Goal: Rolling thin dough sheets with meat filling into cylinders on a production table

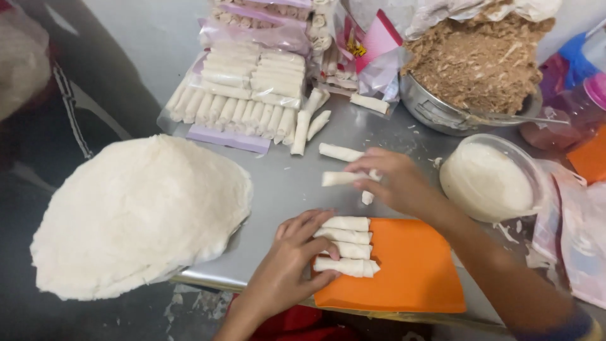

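My left hand rests against the left ends of several white rolled wraps lined up on an orange board, fingers curled around them. My right hand hovers over the steel table and pinches one rolled wrap by its right end, held level. Another loose roll lies just beyond it. A short piece of roll shows under my right palm.
A big stack of round white wrapper sheets lies at the left. Packed rolls sit on plastic bags at the back. A metal bowl of brown filling and a clear tub of white paste stand at the right.
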